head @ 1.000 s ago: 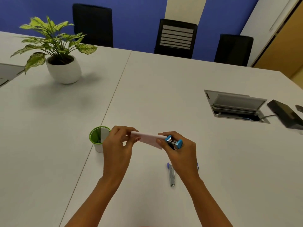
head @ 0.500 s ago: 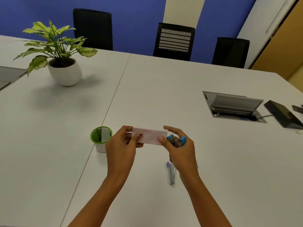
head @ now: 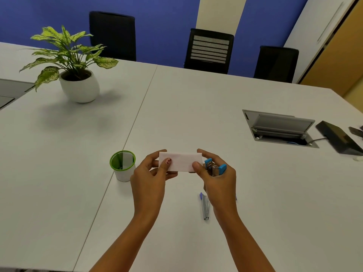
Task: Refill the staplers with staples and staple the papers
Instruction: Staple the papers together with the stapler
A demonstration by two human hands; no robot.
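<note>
Table (head: pixel 196 107): white, with a seam running away from the person on the left.
Potted plant (head: pixel 78 83): white pot, far left, well apart from the hands.
Cable hatch (head: pixel 279 128): grey lid propped up, far right.
Left hand (head: pixel 151 179): fingers curled; thumb on top and fingers beneath pinch the left end of the paper.
Right hand (head: pixel 218 179): thumb and forefinger pinch the paper's right end, while the other fingers curl around the blue stapler in the palm.
Paper (head: pixel 180 160): white slip held above the table between both hands, long axis left to right, about level. Its faint marks are too blurred to read.
Cup (head: pixel 122 167): white with a green rim, standing on the table just left of the left hand.
Second stapler (head: pixel 205 207): lies flat on the table beside the right wrist, long axis running toward the person, purple tip at the far end, bare metal at the near end.
Blue stapler (head: pixel 215 168): just right of the paper. Two blue tips stand apart with metal between them, pointing up and away. The body is hidden in the palm.
</note>
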